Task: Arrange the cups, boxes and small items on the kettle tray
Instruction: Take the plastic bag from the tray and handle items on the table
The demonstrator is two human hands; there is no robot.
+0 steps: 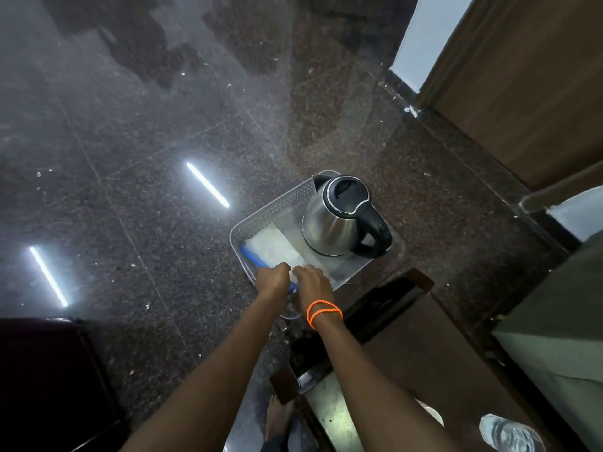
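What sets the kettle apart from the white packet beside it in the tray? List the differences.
The kettle stands upright and tall; the white packet lies flat and low. The kettle is shiny steel with a black lid and handle; the packet is pale and matte, with a blue edge. The kettle is untouched; the left hand and right hand are at the packet's near end. Both sit in the tray.

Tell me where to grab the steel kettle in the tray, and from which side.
Take the stainless steel kettle by its black loop handle, coming from the right: the handle juts toward the tray's right edge, opposite the spout, while its body is smooth and round.
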